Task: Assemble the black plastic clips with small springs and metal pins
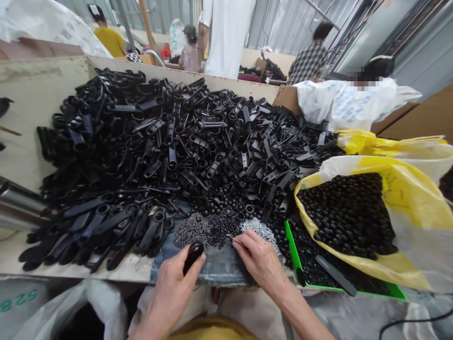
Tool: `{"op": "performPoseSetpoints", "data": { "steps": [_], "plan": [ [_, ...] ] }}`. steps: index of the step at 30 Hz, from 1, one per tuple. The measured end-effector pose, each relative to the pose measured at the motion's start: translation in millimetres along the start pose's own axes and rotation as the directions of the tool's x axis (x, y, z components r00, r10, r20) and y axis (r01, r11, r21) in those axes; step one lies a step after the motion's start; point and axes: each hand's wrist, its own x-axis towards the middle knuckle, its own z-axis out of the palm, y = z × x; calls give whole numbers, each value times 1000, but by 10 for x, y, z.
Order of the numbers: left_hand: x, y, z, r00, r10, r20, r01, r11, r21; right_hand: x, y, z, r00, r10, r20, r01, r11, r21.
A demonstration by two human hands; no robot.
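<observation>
My left hand (173, 288) is curled shut around a black plastic handle (193, 257), with one end of it standing clear of my fingers. My right hand (262, 262) is almost closed, its thumb and forefinger pinching a thin metal pin (236, 241) at the tips. Both hands work at the near edge of the tabletop (81, 270), above a strip of denim (215, 269). Just ahead of them lie a pile of dark screws (193, 230) and a pile of silver screws (260, 232). A heap of black plastic parts (159, 141) spreads from there toward the far edge. By the right edge sit a green tray (292, 250) and a yellow-printed sack (399, 189) of black beads (348, 212).

I'd judge the handle light, stiff and a little slick, so I'd hold it by its thick body. The pin looks tiny and easy to drop, so it needs a tight fingertip pinch.
</observation>
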Motion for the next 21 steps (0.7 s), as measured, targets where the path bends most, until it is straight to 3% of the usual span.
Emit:
{"op": "performPoseSetpoints", "data": {
  "steps": [2,5,7,10,15,21],
  "plan": [
    [-8,79,5,988,-148,44,154,958,-240,5,-13,22,1000,-11,-4,11,1000,-29],
    [-37,169,-6,930,-325,171,367,782,-504,-26,-31,68,999,-37,-30,34,995,-90],
    [-62,200,-22,900,-367,237,433,682,-589,-59,-37,95,997,-61,-44,55,989,-135],
    [-87,208,-43,879,-383,284,470,602,-645,-94,-33,118,995,-81,-58,73,988,-136],
    [-117,238,-37,872,-389,298,483,577,-659,-69,-39,111,996,-39,-77,33,997,-74],
    [-157,276,-18,889,-388,242,447,625,-640,-32,-95,78,995,31,-100,-23,996,85]
  ]
}}
